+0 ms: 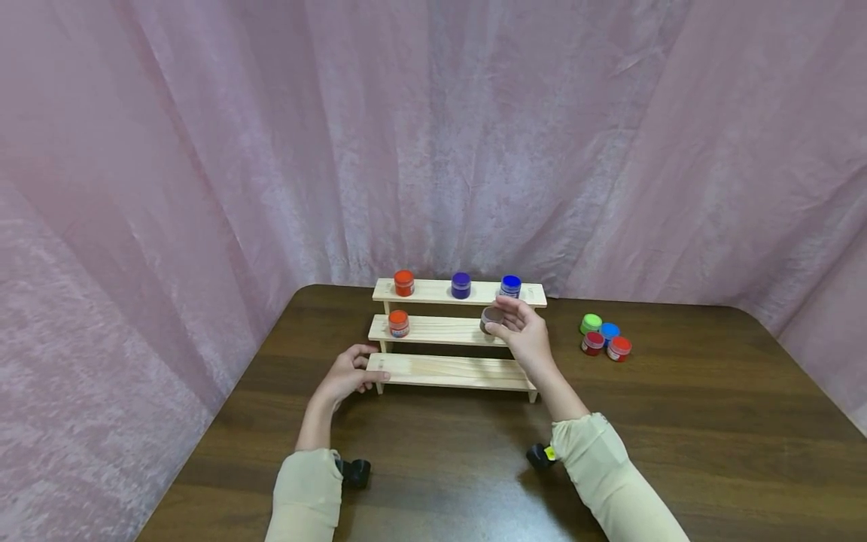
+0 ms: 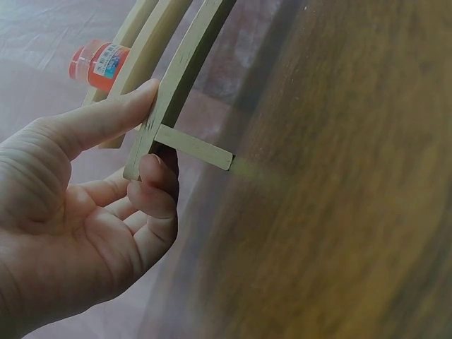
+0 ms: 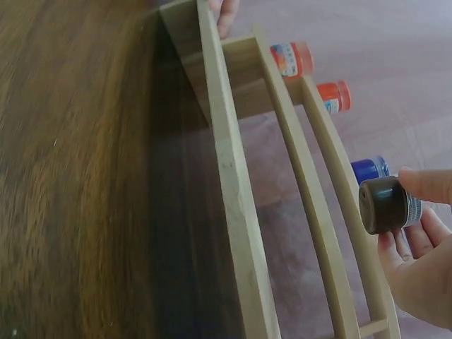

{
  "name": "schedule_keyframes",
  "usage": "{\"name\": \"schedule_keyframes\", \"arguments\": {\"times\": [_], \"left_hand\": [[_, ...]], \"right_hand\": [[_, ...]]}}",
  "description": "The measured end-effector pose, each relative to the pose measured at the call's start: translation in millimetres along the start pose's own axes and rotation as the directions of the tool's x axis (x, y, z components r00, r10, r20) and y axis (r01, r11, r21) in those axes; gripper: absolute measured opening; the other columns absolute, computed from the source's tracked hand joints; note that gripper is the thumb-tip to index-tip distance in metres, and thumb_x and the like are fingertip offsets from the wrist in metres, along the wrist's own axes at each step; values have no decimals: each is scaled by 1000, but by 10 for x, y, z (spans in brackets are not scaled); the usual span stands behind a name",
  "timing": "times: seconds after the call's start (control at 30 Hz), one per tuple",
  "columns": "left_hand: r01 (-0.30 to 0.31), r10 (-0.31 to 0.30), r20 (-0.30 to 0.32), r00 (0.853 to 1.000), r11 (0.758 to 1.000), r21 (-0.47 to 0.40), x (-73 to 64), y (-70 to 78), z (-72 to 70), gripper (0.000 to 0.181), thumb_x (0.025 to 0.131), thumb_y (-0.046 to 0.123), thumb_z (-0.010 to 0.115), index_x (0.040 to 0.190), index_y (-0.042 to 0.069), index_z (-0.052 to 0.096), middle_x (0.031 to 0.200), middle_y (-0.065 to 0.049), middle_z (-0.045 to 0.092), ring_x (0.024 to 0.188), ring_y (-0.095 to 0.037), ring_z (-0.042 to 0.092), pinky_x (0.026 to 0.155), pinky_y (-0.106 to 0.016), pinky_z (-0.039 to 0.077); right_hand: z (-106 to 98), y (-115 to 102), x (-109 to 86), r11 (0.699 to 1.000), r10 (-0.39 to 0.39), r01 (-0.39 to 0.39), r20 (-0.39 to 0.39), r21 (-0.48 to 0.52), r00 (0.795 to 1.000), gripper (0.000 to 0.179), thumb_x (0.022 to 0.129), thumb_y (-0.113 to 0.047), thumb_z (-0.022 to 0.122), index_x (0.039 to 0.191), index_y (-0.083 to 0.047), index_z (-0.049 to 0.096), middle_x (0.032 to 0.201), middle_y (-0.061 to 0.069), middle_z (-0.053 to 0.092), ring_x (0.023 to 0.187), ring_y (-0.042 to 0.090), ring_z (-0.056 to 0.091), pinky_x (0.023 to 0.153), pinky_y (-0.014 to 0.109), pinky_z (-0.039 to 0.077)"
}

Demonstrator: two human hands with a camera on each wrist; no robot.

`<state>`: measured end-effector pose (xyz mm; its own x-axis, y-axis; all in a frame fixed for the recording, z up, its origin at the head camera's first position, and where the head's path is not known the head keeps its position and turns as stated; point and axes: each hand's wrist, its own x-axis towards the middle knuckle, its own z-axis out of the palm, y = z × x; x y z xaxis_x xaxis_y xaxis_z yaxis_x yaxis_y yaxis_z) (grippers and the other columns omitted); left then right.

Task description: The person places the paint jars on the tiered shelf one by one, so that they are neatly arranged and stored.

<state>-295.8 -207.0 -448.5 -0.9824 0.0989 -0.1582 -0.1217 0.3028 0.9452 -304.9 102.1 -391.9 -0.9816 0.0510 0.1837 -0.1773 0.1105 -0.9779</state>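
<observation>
A three-tier wooden rack (image 1: 447,369) stands on the table. My left hand (image 1: 347,376) grips the left end of its lowest shelf; in the left wrist view the thumb lies on top and curled fingers are beneath. Between thumb and fingers, my right hand (image 1: 527,335) holds a brown paint jar (image 3: 385,205) by its lid, near the right part of the middle shelf. An orange jar (image 1: 399,324) sits at that shelf's left end. On the top shelf are a red-orange jar (image 1: 403,284), a purple jar (image 1: 461,285) and a blue jar (image 1: 511,286).
Right of the rack, a green jar (image 1: 591,324), a light blue jar (image 1: 609,333), a dark red jar (image 1: 592,343) and a red jar (image 1: 619,348) cluster on the wooden table (image 1: 711,391). A pink curtain (image 1: 433,150) hangs behind the table.
</observation>
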Motion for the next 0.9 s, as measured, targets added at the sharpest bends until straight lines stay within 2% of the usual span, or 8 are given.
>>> {"name": "schedule_keyframes", "arguments": {"times": [0.53,0.83,0.9], "left_hand": [[-7,7,-1,1000,1000,13,-4,-3,0,62,81,8,77,133,-5,46,80,-1,60,62,-13,51,56,-26,43],[0,0,-2,1000,1000,12,-8,16,5,63,80,8,77,133,-6,46,81,-1,60,62,-13,51,56,-26,43],[3,-3,3,1000,1000,6,-60,86,0,62,81,7,76,133,-7,46,80,-1,59,62,-13,52,56,-26,43]], "right_hand": [[203,-26,39,1000,-10,9,79,11,997,51,85,4,68,132,3,52,135,23,57,129,33,54,112,39,40],[349,22,68,1000,-31,30,80,8,996,49,82,8,68,130,5,54,133,25,58,127,36,55,110,41,42],[374,25,71,999,-35,34,86,6,996,49,82,9,68,129,5,55,133,25,58,126,36,55,109,41,43]]}}
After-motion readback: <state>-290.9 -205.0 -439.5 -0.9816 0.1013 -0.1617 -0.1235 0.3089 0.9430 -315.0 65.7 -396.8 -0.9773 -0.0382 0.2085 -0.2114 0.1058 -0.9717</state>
